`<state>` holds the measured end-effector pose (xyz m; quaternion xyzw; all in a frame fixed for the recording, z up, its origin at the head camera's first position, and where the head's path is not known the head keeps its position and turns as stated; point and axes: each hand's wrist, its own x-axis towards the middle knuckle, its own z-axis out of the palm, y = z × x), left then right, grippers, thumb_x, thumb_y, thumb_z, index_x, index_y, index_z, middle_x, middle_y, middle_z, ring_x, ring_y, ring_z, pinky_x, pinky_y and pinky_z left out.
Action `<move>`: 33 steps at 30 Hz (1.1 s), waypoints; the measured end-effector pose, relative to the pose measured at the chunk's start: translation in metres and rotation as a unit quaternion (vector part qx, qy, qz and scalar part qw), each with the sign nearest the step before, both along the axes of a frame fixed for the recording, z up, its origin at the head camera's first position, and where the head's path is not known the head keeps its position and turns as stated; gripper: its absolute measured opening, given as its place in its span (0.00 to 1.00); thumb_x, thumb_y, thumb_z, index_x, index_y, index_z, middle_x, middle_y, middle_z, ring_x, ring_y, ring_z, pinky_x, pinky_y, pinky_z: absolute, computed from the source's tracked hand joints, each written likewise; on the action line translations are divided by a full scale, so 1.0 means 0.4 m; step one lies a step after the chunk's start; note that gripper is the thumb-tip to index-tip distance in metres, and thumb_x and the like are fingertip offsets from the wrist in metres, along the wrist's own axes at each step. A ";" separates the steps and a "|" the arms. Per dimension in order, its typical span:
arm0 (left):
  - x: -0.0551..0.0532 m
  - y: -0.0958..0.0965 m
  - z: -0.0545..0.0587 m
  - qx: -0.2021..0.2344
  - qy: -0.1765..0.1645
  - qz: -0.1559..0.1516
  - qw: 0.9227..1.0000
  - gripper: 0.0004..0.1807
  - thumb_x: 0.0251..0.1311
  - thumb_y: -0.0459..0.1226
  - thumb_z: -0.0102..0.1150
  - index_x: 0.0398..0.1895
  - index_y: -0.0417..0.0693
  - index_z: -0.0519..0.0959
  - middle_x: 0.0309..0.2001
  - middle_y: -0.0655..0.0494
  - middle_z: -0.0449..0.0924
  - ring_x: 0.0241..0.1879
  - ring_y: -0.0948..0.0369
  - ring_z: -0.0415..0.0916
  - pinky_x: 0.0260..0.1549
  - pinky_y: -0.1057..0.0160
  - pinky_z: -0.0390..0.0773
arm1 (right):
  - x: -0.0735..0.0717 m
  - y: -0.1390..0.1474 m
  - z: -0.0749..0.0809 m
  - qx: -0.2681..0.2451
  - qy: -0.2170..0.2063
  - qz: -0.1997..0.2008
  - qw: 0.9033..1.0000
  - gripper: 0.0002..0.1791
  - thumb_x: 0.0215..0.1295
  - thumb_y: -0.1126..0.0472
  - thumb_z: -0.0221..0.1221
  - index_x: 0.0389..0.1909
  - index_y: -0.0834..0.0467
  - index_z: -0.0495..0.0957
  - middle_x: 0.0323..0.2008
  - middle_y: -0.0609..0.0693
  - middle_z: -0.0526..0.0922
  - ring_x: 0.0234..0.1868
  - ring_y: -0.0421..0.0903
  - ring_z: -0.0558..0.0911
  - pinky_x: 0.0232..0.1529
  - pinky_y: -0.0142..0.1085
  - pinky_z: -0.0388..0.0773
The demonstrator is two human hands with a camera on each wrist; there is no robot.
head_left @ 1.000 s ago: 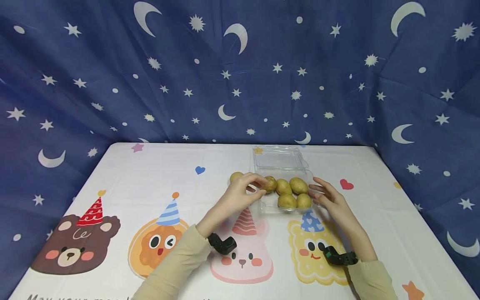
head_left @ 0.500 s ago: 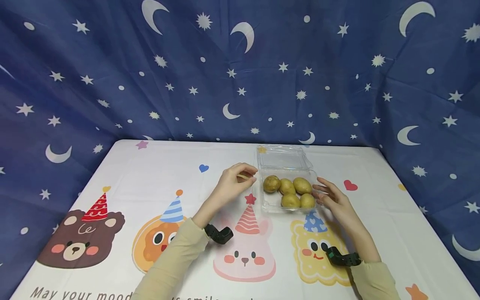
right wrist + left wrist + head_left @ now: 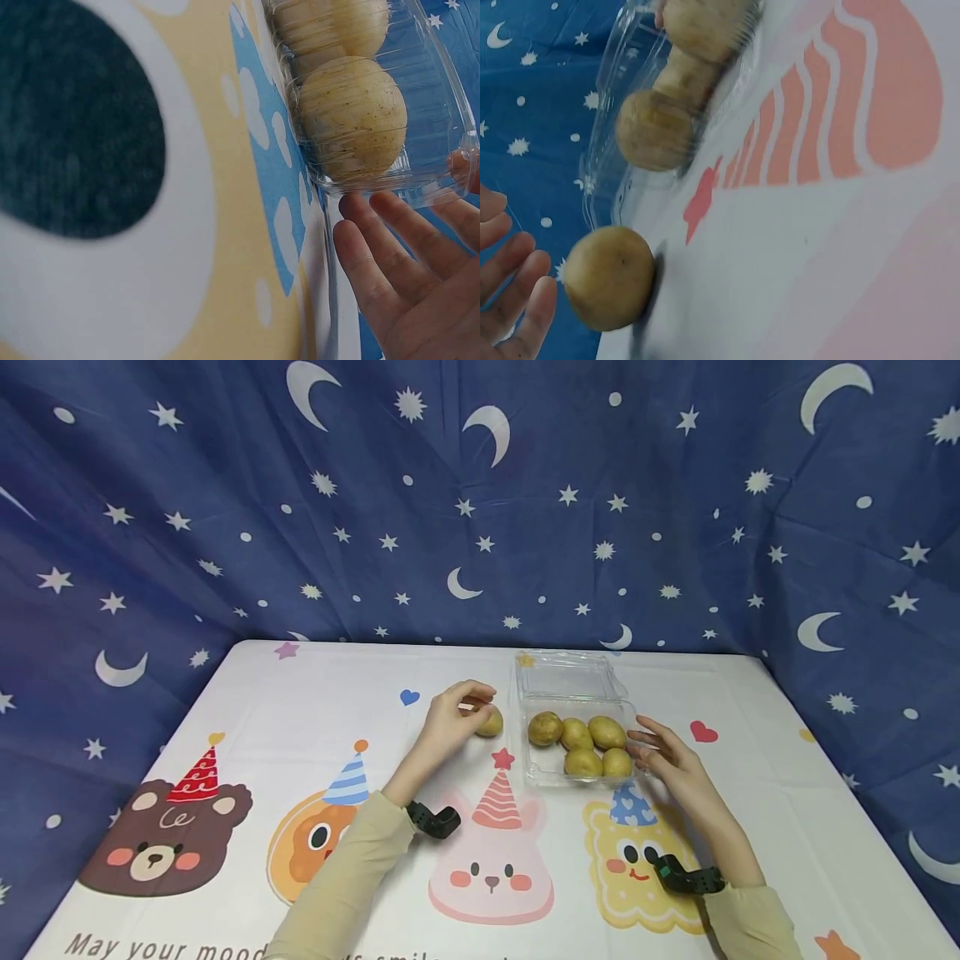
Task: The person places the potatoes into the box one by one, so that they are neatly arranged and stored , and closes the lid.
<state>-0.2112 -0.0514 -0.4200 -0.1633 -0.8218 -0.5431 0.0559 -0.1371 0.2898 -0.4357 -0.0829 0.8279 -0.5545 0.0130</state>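
The left hand (image 3: 450, 718) has its fingers loosely bent and apart, gripping nothing. A loose potato (image 3: 491, 723) sits on the surface (image 3: 337, 693) just to the right of that hand's fingertips; the left wrist view shows a narrow gap between them. Farther right of the left hand, and just left of the right hand (image 3: 671, 760), stands a clear plastic container (image 3: 546, 767), its lid (image 3: 570, 677) folded open on the side away from both hands. Five potatoes (image 3: 583, 762) lie inside it, one of them alone nearest the left hand.

The right hand reaches to the container's end wall with fingers spread and lightly bent, not closed round anything; whether every fingertip touches the plastic is hard to tell. A pink rabbit print (image 3: 491, 868) lies nearer the person than the left hand, and a dark blue curtain (image 3: 525, 593) hangs beyond both hands.
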 end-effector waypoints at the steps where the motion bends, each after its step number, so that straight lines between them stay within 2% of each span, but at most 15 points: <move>1: -0.004 -0.002 -0.004 -0.001 0.000 0.003 1.000 0.12 0.57 0.32 0.62 0.45 0.43 0.81 0.44 0.48 0.84 0.44 0.55 0.81 0.41 0.62 0.81 | 0.000 0.000 0.000 0.000 0.000 0.000 1.000 0.30 0.74 0.58 0.48 0.73 0.61 0.53 0.64 0.71 0.67 0.49 0.22 0.77 0.47 0.21 0.77; 7: -0.021 -0.009 -0.017 -0.008 0.002 0.014 1.000 0.12 0.58 0.33 0.61 0.46 0.44 0.81 0.45 0.48 0.83 0.46 0.54 0.80 0.41 0.60 0.81 | 0.000 0.003 0.000 0.000 0.002 0.003 1.000 0.30 0.74 0.58 0.47 0.73 0.61 0.53 0.63 0.72 0.67 0.49 0.22 0.77 0.47 0.21 0.76; 19: -0.036 -0.017 -0.045 -0.024 -0.013 0.016 1.000 0.14 0.58 0.34 0.62 0.48 0.40 0.80 0.47 0.45 0.80 0.48 0.51 0.79 0.48 0.56 0.81 | 0.000 0.000 0.000 0.003 0.000 0.000 1.000 0.30 0.74 0.58 0.48 0.73 0.60 0.53 0.63 0.71 0.68 0.49 0.22 0.77 0.47 0.21 0.76; 28: -0.039 -0.019 -0.063 -0.058 -0.050 -0.010 0.997 0.19 0.55 0.34 0.62 0.52 0.43 0.78 0.52 0.45 0.78 0.49 0.50 0.79 0.53 0.54 0.78 | 0.000 0.001 -0.001 0.000 0.000 0.001 1.000 0.30 0.74 0.59 0.48 0.73 0.60 0.53 0.63 0.71 0.67 0.49 0.22 0.77 0.47 0.21 0.76; 33: -0.039 -0.019 -0.062 -0.086 -0.064 -0.029 0.994 0.23 0.53 0.37 0.65 0.55 0.46 0.77 0.52 0.47 0.77 0.48 0.52 0.77 0.50 0.55 0.77 | 0.001 0.002 0.000 0.003 0.001 0.002 1.000 0.30 0.74 0.58 0.48 0.73 0.60 0.53 0.64 0.71 0.67 0.49 0.22 0.77 0.47 0.20 0.76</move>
